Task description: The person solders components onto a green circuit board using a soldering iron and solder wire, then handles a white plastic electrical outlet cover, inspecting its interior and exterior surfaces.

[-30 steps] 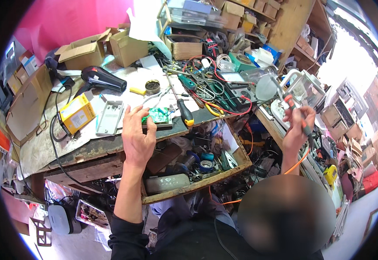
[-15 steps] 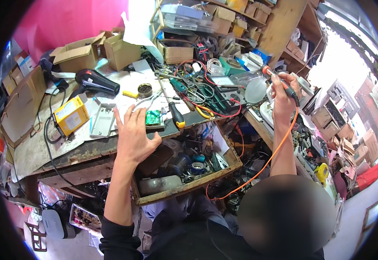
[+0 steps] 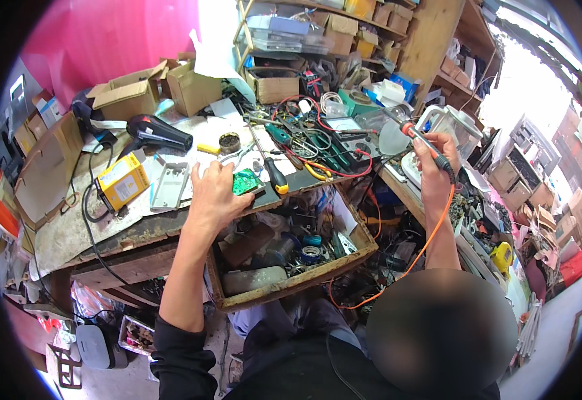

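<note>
A green circuit board [image 3: 245, 181], at two o'clock from the half-curled left hand [image 3: 212, 197], is now brought within thumb's reach, hold unclear, as a soldering iron [image 3: 408, 129] is clasped by the right hand [image 3: 437, 160].

The workbench [image 3: 161, 227] is of worn wood, and pale paper [image 3: 91, 230] covers a large part of its top. I take the green circuit board [image 3: 245, 181], near the front edge, as centre of the clock. At nine o'clock there lies a grey plastic case [image 3: 169, 183] and, farther, a yellow box [image 3: 123, 180]. At ten — a black hair dryer [image 3: 159, 133], with an open carton [image 3: 124, 105] behind. Toward half past eleven stands a round tin [image 3: 229, 142]. At two is a heap of tools [image 3: 317, 150]; at three — quite near — a screwdriver [image 3: 276, 175].
</note>
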{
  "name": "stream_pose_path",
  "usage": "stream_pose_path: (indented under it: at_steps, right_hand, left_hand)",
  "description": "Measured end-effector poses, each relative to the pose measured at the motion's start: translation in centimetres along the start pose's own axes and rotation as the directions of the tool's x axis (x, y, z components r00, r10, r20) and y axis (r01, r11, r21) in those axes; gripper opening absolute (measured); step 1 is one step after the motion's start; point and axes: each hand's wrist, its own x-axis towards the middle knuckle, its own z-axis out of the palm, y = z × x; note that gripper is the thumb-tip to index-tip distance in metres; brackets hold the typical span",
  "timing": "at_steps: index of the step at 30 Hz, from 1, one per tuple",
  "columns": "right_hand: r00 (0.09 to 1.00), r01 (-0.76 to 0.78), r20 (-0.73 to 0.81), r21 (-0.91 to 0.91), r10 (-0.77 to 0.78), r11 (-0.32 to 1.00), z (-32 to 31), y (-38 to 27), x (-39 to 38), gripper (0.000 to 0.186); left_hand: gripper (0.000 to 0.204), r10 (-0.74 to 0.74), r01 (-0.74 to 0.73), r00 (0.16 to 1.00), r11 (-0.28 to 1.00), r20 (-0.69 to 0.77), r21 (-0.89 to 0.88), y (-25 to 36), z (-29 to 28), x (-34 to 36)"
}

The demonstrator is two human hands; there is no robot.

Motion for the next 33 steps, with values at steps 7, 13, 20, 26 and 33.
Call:
stream_pose_path:
  at_steps: [7,13,20,26,33]
  right_hand:
    - [1.0,-0.01,-0.012,0.023,0.01,1.0,0.8,-0.6,0.4,0.023]
    - [1.0,-0.014,0.018,0.031,0.013,0.999,1.4,-0.4,-0.3,0.022]
    - [1.0,-0.024,0.021,0.109,0.022,0.994,2.2,0.8,-1.4,0.023]
    - [0.999,-0.032,0.024,0.077,0.031,0.996,0.8,1.5,-2.4,0.024]
    - [0.997,-0.03,0.067,0.047,0.027,0.998,0.4,1.6,-2.9,0.023]
  left_hand:
    - [0.051,-0.137,0.143,0.973,0.99,-0.183,0.018,2.8,1.8,0.0]
    - [0.053,-0.241,0.274,0.954,0.942,-0.181,0.192,4.3,3.1,-0.1]
    - [0.054,-0.189,0.221,0.962,0.963,-0.198,0.157,5.5,0.6,-1.2]
    - [0.047,-0.175,0.232,0.911,0.966,-0.374,0.112,1.9,-4.3,-2.9]
    - [0.032,-0.43,0.485,0.858,0.858,-0.279,0.168,-7.9,-6.1,-2.1]
